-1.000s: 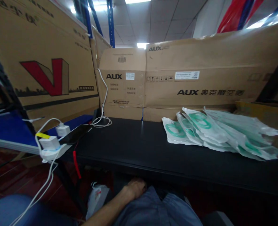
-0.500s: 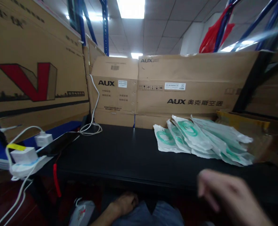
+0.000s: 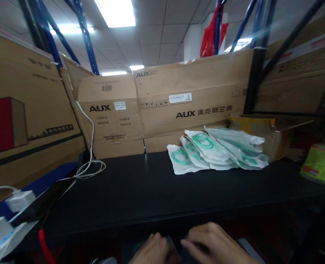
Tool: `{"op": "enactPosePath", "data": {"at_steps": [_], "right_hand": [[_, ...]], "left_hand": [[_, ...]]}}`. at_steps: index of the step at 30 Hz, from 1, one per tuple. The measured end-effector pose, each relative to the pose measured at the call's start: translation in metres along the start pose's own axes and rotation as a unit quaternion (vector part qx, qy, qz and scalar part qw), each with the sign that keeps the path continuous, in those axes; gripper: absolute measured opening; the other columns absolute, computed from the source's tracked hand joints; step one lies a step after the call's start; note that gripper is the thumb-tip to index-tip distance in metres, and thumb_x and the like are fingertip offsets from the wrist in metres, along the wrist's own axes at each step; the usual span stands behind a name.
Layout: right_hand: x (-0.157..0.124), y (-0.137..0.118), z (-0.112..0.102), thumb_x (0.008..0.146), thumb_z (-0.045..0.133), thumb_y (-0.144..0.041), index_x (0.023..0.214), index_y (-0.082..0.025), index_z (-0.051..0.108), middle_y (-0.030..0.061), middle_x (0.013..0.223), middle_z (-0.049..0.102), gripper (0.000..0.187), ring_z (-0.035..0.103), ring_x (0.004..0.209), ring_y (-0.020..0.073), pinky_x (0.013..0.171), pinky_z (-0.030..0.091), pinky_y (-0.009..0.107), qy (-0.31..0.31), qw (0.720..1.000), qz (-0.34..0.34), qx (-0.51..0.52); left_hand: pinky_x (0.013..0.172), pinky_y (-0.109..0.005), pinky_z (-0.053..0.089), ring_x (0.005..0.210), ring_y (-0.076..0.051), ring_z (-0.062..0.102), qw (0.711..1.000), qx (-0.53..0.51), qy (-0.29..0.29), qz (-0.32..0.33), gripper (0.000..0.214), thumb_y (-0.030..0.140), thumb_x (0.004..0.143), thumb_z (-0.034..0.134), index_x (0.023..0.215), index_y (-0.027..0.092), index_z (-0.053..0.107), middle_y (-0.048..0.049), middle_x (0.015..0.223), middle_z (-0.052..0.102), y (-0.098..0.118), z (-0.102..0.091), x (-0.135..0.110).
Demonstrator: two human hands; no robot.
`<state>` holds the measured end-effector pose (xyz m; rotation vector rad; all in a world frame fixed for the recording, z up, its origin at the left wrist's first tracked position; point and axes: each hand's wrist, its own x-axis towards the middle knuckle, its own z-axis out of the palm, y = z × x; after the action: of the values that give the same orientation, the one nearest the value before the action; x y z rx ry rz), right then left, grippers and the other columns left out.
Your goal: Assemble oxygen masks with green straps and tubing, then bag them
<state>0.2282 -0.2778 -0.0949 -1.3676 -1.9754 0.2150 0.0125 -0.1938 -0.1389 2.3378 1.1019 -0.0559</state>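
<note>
At the bottom of the head view, below the table's front edge, my left hand (image 3: 152, 249) is closed with its knuckles up. My right hand (image 3: 210, 242) is just to its right, fingers curled in and thumb pointing toward the left hand. A dim, greyish patch lies between the two hands; whether they grip it is too dark and blurred to tell. Beyond them, on the black table (image 3: 129, 190), several white and clear packets (image 3: 206, 145) with coiled green tubing inside lie in an overlapping pile. Neither hand touches the packets.
Cardboard sheets (image 3: 162, 124) wall off the table's back. An open cardboard box (image 3: 278, 139) stands behind the packets at right, near a jar with a yellow-green label (image 3: 322, 159). To the left are a dark phone (image 3: 41, 201), a white cable (image 3: 92, 126) and white plugs (image 3: 20, 200).
My right hand has come down and left from the table's front right edge, beside my left hand. The view has turned right, bringing the jar into sight.
</note>
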Motion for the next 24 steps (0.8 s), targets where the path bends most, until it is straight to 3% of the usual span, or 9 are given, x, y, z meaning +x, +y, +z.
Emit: {"op": "enactPosePath", "data": {"at_steps": [2,3,5,7,9,11,14,18,24], "right_hand": [[0.022,-0.003,-0.03,0.103,0.046,-0.035,0.064,-0.02,0.065,0.0001,0.058,0.065,0.046,0.057,0.052,0.0128,0.055,0.038,0.025,0.011,0.999,0.004,-0.047],[0.036,-0.002,-0.044,0.104,0.044,-0.033,0.069,-0.02,0.066,0.0007,0.062,0.066,0.044,0.059,0.054,0.0135,0.057,0.039,0.026,0.036,0.996,0.007,-0.076],[0.066,0.006,-0.067,0.104,0.045,-0.032,0.081,-0.02,0.069,0.0037,0.074,0.07,0.035,0.065,0.065,0.017,0.063,0.041,0.028,0.11,0.981,0.015,-0.162],[0.096,0.019,-0.081,0.102,0.049,-0.035,0.101,-0.021,0.07,0.008,0.092,0.072,0.025,0.067,0.082,0.0227,0.064,0.042,0.029,0.182,0.94,0.043,-0.284],[0.121,0.033,-0.084,0.101,0.052,-0.038,0.113,-0.02,0.067,0.0132,0.106,0.069,0.027,0.064,0.098,0.0281,0.068,0.044,0.032,0.206,0.91,0.056,-0.355],[0.138,0.046,-0.079,0.098,0.057,-0.037,0.117,-0.016,0.065,0.0165,0.108,0.067,0.03,0.061,0.101,0.0308,0.075,0.045,0.036,0.215,0.902,0.065,-0.369],[0.146,0.061,-0.066,0.097,0.057,-0.031,0.116,-0.016,0.064,0.0164,0.107,0.066,0.026,0.059,0.099,0.0297,0.079,0.043,0.038,0.217,0.898,0.083,-0.372],[0.138,0.072,-0.055,0.099,0.05,-0.026,0.112,-0.016,0.063,0.0152,0.106,0.064,0.021,0.055,0.1,0.0285,0.081,0.039,0.038,0.21,0.901,0.101,-0.365],[0.133,0.08,-0.058,0.1,0.045,-0.024,0.109,-0.013,0.064,0.0186,0.107,0.063,0.024,0.053,0.099,0.0302,0.08,0.037,0.039,0.197,0.905,0.123,-0.357]], "left_hand": [[0.075,-0.03,0.052,0.076,-0.023,0.072,0.994,-0.108,0.014,0.003,0.05,0.061,0.096,0.043,0.085,0.026,0.076,-0.0037,0.084,0.078,0.035,-0.043,-0.003],[0.065,-0.029,0.051,0.064,-0.021,0.07,0.987,-0.147,0.061,0.003,0.056,0.064,0.096,0.039,0.08,0.023,0.075,-0.0037,0.074,0.076,0.051,-0.067,0.003],[0.07,-0.029,0.051,0.073,-0.022,0.071,0.974,-0.136,0.181,-0.016,0.052,0.063,0.094,0.047,0.082,0.02,0.073,-0.0063,0.08,0.076,0.074,-0.113,0.03],[0.084,-0.034,0.051,0.092,-0.026,0.07,0.969,-0.123,0.21,-0.036,0.045,0.056,0.096,0.051,0.09,0.016,0.072,-0.0114,0.094,0.075,0.085,-0.151,0.071],[0.087,-0.041,0.054,0.094,-0.023,0.069,0.97,-0.127,0.199,-0.064,0.037,0.047,0.098,0.056,0.105,0.013,0.068,-0.0103,0.104,0.071,0.086,-0.174,0.114],[0.086,-0.043,0.057,0.099,-0.022,0.067,0.97,-0.14,0.181,-0.079,0.033,0.038,0.097,0.061,0.121,0.015,0.062,-0.0095,0.118,0.066,0.082,-0.18,0.148],[0.087,-0.044,0.058,0.103,-0.024,0.066,0.97,-0.151,0.171,-0.081,0.035,0.035,0.097,0.062,0.126,0.016,0.06,-0.0101,0.124,0.064,0.071,-0.171,0.176],[0.088,-0.045,0.057,0.105,-0.024,0.065,0.971,-0.15,0.17,-0.073,0.034,0.036,0.097,0.062,0.125,0.016,0.061,-0.0099,0.125,0.063,0.057,-0.157,0.188],[0.088,-0.045,0.057,0.105,-0.024,0.065,0.97,-0.163,0.164,-0.071,0.034,0.035,0.097,0.062,0.126,0.016,0.06,-0.0103,0.125,0.063,0.047,-0.157,0.198]]}}
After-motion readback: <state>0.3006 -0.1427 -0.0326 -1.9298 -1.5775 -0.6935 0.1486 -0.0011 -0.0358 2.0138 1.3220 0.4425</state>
